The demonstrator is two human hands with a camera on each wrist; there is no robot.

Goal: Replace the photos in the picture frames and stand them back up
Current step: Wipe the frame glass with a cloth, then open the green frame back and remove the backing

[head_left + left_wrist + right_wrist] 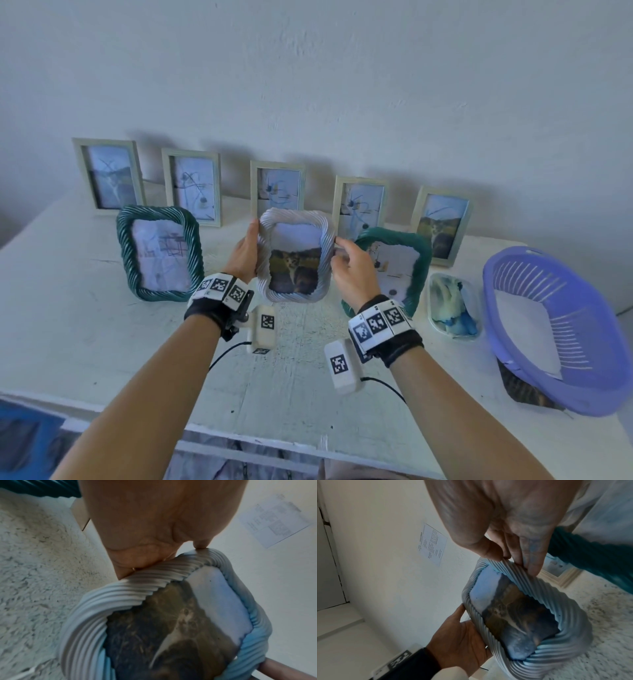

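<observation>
Held upright above the table (85, 342) at centre: white rope-pattern frame (295, 255), cat photo (294, 270) already showing behind its glass

Left hand (244, 253) at 9 o'clock of that frame, palm along the edge, thumb tip up at the top corner, fingers wrapped behind; firm hold on the frame's left side, likely to steady it while the other hand adjusts

Right hand (352, 269) at 3 o'clock, thumb and fingers pinching the right rim near the top; probably squaring the frame before setting it down. Back stand not visible from any view, so cannot tell whether it is out

Placement reads as a gap-fill: open spot on the table directly beneath, between the two green frames; judged to be the landing place

Count, left to right:
- back row against the wall (342, 68) at 12 o'clock: five pale rectangular frames (278, 188), all standing
- front row: green rope frame (161, 253) at 9 o'clock, standing; white one in hand; second green rope frame (394, 267) at 3 o'clock, standing, partly hidden by the right wrist
- three rope-pattern frames, eight in all
- one small clear tub (452, 305) with blue-yellow contents, further to 3 o'clock
- one purple basket (561, 329) at far right, a sheet inside it
</observation>
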